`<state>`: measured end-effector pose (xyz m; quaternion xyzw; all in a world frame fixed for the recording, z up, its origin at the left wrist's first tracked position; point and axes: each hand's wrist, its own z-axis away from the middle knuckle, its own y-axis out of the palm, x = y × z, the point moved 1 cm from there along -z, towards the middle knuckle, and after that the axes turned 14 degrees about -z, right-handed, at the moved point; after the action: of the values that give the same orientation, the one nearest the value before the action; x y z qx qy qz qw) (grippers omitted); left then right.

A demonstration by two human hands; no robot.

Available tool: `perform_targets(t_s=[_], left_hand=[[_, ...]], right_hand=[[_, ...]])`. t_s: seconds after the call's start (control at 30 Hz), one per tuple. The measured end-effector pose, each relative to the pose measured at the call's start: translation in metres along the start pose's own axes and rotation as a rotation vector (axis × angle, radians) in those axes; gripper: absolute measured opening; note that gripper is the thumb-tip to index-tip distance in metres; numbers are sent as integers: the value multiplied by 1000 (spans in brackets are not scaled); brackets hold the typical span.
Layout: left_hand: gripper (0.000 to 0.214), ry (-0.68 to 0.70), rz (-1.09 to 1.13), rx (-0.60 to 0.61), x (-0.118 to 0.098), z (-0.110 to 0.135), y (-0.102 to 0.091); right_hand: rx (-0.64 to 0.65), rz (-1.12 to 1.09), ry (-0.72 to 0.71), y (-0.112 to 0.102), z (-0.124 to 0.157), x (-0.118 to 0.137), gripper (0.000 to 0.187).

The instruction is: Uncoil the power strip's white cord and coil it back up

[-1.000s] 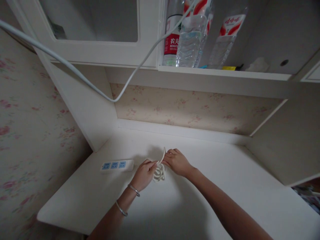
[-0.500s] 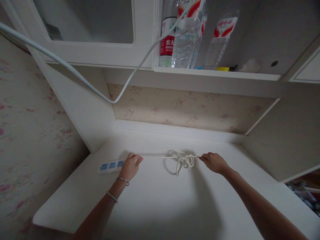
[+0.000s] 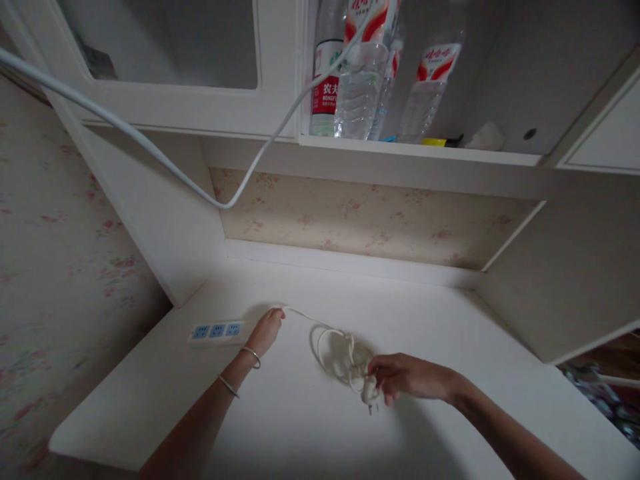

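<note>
A white power strip [image 3: 215,342] with blue socket faces lies on the desk at the left. Just right of it, my left hand [image 3: 267,329], wearing two bangles at the wrist, is closed on the white power cord [image 3: 305,315]. From there the cord slopes slackly to a loose, knotted tangle [image 3: 353,353] near the middle of the desk. My right hand [image 3: 403,375] is closed at the tangle's right side, around the plug [image 3: 370,391], whose prongs point toward me. The fingers partly hide the plug and the cord beside it.
A thick white cable [image 3: 175,175] hangs across the upper left, in front of the cabinet. Several plastic bottles [image 3: 356,93] stand on the open shelf [image 3: 425,152] above the desk [image 3: 280,413]. A side panel [image 3: 560,267] bounds the desk at right.
My right hand has moved down and left, from the taut cord end onto the plug. The cord between my hands has gone slack, and the tangle has shifted nearer. My left hand stays on the cord.
</note>
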<state>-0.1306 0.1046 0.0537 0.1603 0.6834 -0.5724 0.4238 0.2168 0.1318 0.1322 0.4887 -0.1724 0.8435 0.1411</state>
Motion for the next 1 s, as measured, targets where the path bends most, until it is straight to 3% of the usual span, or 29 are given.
perform_targets(t_s=[0.1, 0.17, 0.27, 0.4, 0.53, 0.67, 0.83, 1.0], left_hand=[[30, 83, 128, 127, -8, 2, 3], [25, 149, 186, 188, -13, 9, 0], [26, 212, 213, 237, -17, 19, -2], [45, 239, 155, 213, -17, 27, 4], [48, 257, 41, 81, -19, 30, 17], [42, 257, 121, 60, -30, 38, 28], [32, 262, 206, 86, -41, 53, 27], [22, 294, 64, -26, -35, 56, 25]], right_hand=[[-143, 376, -114, 13, -10, 10, 14], [-344, 513, -161, 14, -20, 16, 30], [-645, 523, -189, 11, -35, 23, 52], [-885, 554, -193, 22, -57, 35, 54], [-875, 675, -228, 52, -85, 48, 50], [-883, 488, -229, 73, -121, 52, 51], [-695, 111, -339, 79, -150, 50, 49], [-521, 151, -501, 80, -148, 54, 33]])
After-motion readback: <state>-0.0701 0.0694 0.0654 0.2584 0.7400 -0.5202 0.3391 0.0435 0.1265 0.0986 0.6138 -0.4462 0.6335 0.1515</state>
